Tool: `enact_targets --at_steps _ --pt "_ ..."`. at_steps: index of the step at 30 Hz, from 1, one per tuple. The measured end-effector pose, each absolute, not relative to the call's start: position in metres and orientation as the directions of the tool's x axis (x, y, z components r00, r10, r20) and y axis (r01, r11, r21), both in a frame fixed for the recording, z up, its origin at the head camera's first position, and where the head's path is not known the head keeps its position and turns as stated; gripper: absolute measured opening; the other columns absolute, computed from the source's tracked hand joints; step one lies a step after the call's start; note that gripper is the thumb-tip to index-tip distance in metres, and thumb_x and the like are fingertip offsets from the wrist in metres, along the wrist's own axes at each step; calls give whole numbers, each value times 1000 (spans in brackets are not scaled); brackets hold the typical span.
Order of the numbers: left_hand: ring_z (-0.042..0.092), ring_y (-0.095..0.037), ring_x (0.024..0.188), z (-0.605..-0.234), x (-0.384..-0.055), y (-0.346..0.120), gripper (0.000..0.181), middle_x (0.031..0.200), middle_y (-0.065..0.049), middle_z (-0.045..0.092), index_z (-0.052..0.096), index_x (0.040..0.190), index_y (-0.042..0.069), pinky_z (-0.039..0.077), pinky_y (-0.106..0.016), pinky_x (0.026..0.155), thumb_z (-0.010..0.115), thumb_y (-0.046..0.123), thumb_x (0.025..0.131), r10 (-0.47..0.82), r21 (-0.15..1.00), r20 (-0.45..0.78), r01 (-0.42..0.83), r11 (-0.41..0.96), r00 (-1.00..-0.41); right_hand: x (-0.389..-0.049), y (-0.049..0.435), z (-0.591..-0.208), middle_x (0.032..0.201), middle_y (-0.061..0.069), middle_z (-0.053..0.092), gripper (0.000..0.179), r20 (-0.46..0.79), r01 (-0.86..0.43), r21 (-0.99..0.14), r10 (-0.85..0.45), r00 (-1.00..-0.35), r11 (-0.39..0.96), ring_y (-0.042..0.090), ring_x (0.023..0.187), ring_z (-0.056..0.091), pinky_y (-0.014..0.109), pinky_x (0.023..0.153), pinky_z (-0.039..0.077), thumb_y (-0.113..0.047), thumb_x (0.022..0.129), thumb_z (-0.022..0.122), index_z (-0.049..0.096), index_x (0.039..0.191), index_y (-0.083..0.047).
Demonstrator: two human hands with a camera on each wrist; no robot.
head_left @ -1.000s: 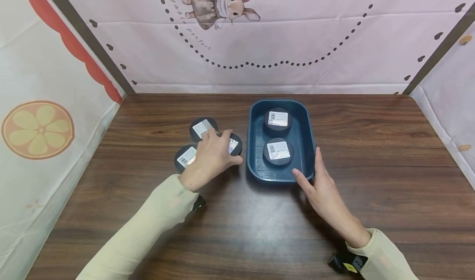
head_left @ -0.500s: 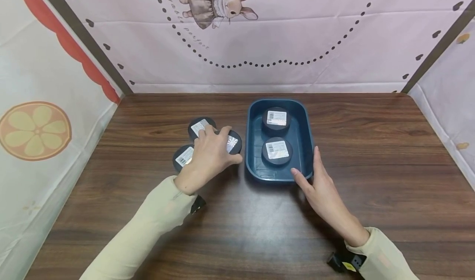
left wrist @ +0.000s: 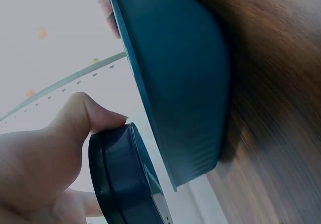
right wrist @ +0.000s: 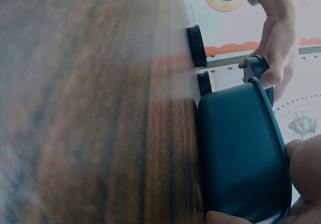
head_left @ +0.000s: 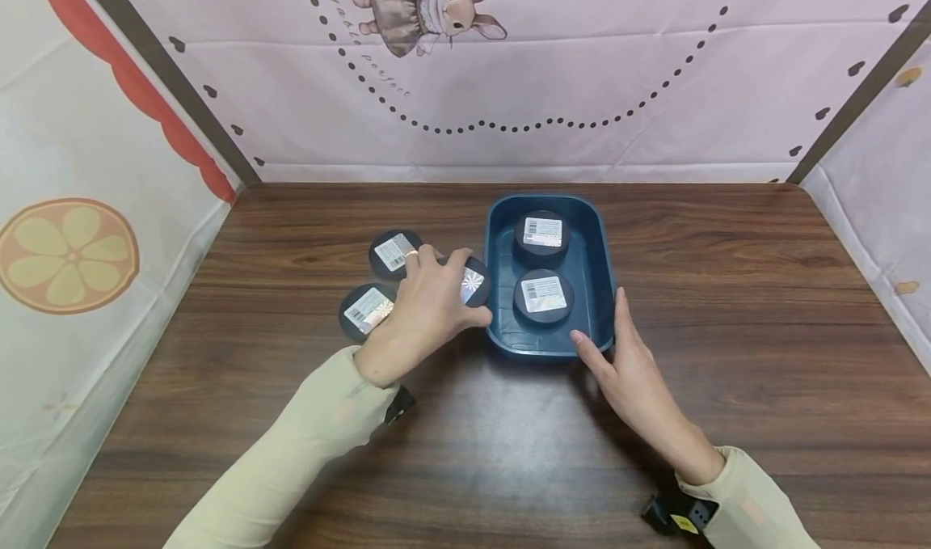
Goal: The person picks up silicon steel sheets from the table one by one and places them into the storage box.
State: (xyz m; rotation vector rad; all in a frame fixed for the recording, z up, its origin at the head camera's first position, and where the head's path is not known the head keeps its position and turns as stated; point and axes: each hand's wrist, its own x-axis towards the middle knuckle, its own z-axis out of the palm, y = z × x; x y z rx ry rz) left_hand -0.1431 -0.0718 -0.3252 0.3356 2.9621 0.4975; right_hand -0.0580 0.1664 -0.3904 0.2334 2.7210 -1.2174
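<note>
My left hand (head_left: 425, 310) grips a flat, round black container (head_left: 475, 280) by its side, with a shiny sticker on top. It is raised off the table beside the left rim of the blue tray (head_left: 524, 341). In the left wrist view the thumb presses the side of this container (left wrist: 118, 169), just short of the tray wall (left wrist: 175, 73). My right hand (head_left: 640, 379) holds the tray's near right corner, thumb over the rim and fingers along the outer side. Two similar containers, one far (head_left: 541, 232) and one near (head_left: 544, 297), lie inside the tray, labels up.
Two more round black containers, one farther back (head_left: 393, 251) and one nearer (head_left: 364, 313), lie on the brown wooden table (head_left: 727, 314) left of the tray. A printed white cloth (head_left: 582, 72) hangs behind the table, with similar cloth at both sides.
My left hand has lifted the round black container and moved right with it, up to the tray's left rim. The right hand and the tray stay put.
</note>
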Motion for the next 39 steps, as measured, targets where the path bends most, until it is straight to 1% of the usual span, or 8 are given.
enact_targets --at_steps 4,10,17,24,27,32,39 --pt "46 -39 111 -324 -139 -68 82 124 -28 49 52 142 8 55 -47 82 85 38 73 267 339 -57 232 912 -962 -58 167 -391 169 20 5 97 -198 202 -724 83 -977 659 40 154 17 59 121 21 -58 100 47 -13 160 -12" --pt "49 -38 106 -324 -130 -61 81 119 -27 52 55 140 7 54 -45 77 84 37 71 318 316 0 302 899 -948 -58 167 -391 169 19 4 98 -201 203 -725 80 -976 659 39 154 16 59 121 21 -59 100 48 -13 160 -12" --pt "49 -38 103 -327 -127 -52 82 115 -26 53 56 139 7 53 -43 73 85 37 68 344 304 28 336 891 -938 -57 169 -392 169 18 4 97 -198 207 -725 89 -976 657 38 154 16 59 122 21 -59 100 48 -13 160 -13" --pt "48 -36 99 -329 -126 -44 81 112 -26 54 57 138 6 52 -41 70 86 37 68 363 291 30 355 888 -931 -58 168 -394 169 17 3 98 -198 202 -732 80 -977 651 38 155 16 59 122 21 -59 99 48 -13 160 -13" --pt "49 -36 99 -328 -126 -43 82 114 -26 55 57 139 7 52 -42 70 86 37 68 364 280 28 357 891 -931 -59 166 -396 169 17 3 98 -201 200 -736 73 -977 647 38 155 16 59 122 21 -60 99 48 -13 160 -13" --pt "49 -36 103 -328 -127 -37 84 121 -26 54 55 141 9 53 -43 72 86 39 69 373 268 0 360 894 -928 -60 165 -395 169 17 4 97 -196 193 -736 68 -978 649 37 155 16 59 122 21 -60 99 48 -12 160 -13" --pt "49 -36 107 -328 -132 -25 85 127 -26 53 52 144 10 52 -46 82 85 44 73 407 264 -55 380 887 -912 -59 168 -394 169 17 3 98 -202 199 -736 70 -977 648 38 155 15 60 122 20 -61 99 46 -14 160 -13"
